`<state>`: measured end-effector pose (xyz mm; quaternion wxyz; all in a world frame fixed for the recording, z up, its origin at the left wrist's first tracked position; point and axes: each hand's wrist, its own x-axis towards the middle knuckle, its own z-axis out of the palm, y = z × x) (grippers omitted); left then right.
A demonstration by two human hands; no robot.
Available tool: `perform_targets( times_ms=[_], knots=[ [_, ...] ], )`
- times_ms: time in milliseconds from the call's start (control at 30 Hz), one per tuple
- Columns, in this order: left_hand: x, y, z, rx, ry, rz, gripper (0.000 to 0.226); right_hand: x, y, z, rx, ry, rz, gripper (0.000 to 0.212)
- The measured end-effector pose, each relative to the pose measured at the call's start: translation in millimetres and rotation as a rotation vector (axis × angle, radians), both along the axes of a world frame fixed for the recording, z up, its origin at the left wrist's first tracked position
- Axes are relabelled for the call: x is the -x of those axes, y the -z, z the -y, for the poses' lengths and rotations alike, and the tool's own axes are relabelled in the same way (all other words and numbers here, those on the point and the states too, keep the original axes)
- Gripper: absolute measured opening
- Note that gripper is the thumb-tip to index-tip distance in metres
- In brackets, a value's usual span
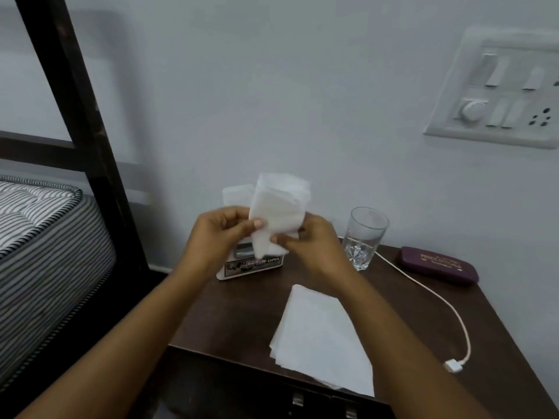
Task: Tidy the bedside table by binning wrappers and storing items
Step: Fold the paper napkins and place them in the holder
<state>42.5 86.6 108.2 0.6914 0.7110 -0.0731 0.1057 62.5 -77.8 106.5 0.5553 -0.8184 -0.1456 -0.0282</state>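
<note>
Above the dark wooden bedside table [248,316] both my hands hold one white tissue [279,207], raised and partly folded. My left hand [220,234] pinches its left edge between thumb and fingers. My right hand [308,240] pinches the lower right part. Right under my hands stands a tissue box [254,266] with printed labels; another tissue [237,193] sticks up from it behind the held one. A stack of flat white tissues [317,337] lies on the table near its front edge.
A glass [364,237] with some water stands right of the box. A maroon case [438,264] lies at the back right. A white cable [447,309] with a plug runs across the right side. Bed and dark frame [75,116] stand left; a switch panel [499,92] is on the wall.
</note>
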Motion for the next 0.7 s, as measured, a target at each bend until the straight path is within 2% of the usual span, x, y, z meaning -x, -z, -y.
perform_targets(
  times_ms=[167,233,300,333,433,533,700],
  knots=[
    [-53,3,-28,-0.167,-0.127,0.041,0.004,-58,-5,-33,0.314,0.052,0.081,0.038],
    [-61,9,-35,-0.189,-0.167,0.019,0.020,-69,3,-41,0.553,0.071,0.153,0.037],
    [-68,19,-41,-0.207,-0.200,0.011,0.033,-73,12,-45,0.679,0.067,0.234,0.035],
    [-69,23,-43,-0.233,-0.215,0.014,0.032,-74,16,-47,0.700,0.062,0.269,0.034],
    [-71,32,-45,-0.343,-0.272,0.030,0.005,-76,25,-48,0.745,0.073,0.338,0.032],
    [-72,37,-44,-0.420,-0.314,0.044,0.005,-79,25,-48,0.786,0.039,0.340,0.033],
    [-76,43,-43,-0.557,-0.350,0.045,0.011,-80,15,-40,0.630,-0.007,0.179,0.031]
  ],
)
